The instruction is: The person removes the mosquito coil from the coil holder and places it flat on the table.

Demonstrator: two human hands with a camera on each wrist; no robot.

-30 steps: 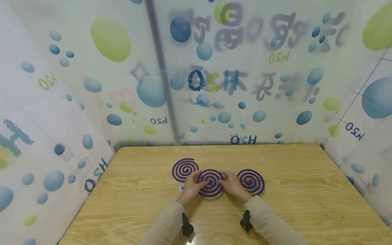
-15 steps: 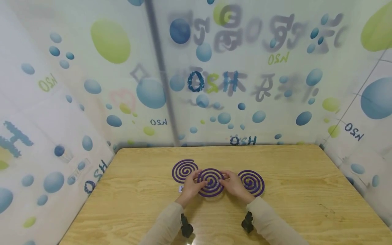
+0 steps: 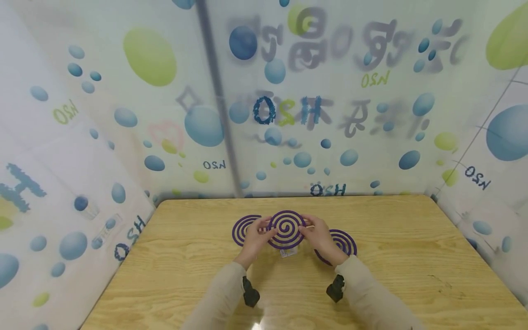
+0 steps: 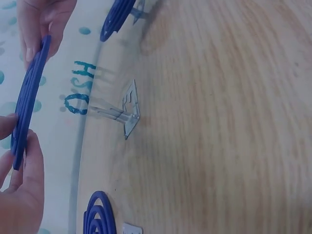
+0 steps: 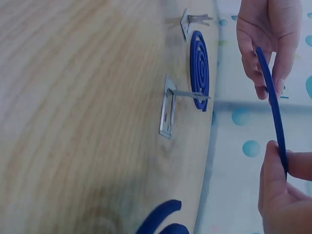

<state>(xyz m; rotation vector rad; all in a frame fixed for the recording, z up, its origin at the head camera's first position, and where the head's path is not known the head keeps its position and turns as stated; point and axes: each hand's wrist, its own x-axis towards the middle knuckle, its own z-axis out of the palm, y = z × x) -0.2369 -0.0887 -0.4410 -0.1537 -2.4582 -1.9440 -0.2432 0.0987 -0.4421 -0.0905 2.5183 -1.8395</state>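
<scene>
A purple mosquito coil (image 3: 286, 228) is held up off the table between both hands, its spiral face showing in the head view. My left hand (image 3: 254, 239) pinches its left edge between thumb and fingers. The right hand (image 3: 318, 235) pinches the opposite edge the same way. Below the coil, a metal coil stand (image 4: 129, 114) rests on the table with its prong pointing up, apart from the coil. To the left, another purple coil (image 5: 200, 73) lies partly behind my left hand. A further coil (image 3: 346, 244) on the right is partly covered by my right hand.
The wooden table (image 3: 185, 266) reaches back to a printed curtain (image 3: 330, 151). Another metal stand (image 5: 191, 22) sits near the left coil. A stand (image 4: 139, 10) also shows beside the right coil. Black wrist cameras (image 3: 250, 293) are strapped at both sleeves.
Both hands have raised the coil and moved it slightly farther away. The metal stand below it has come into sight in the head view. Both hands keep their pinch.
</scene>
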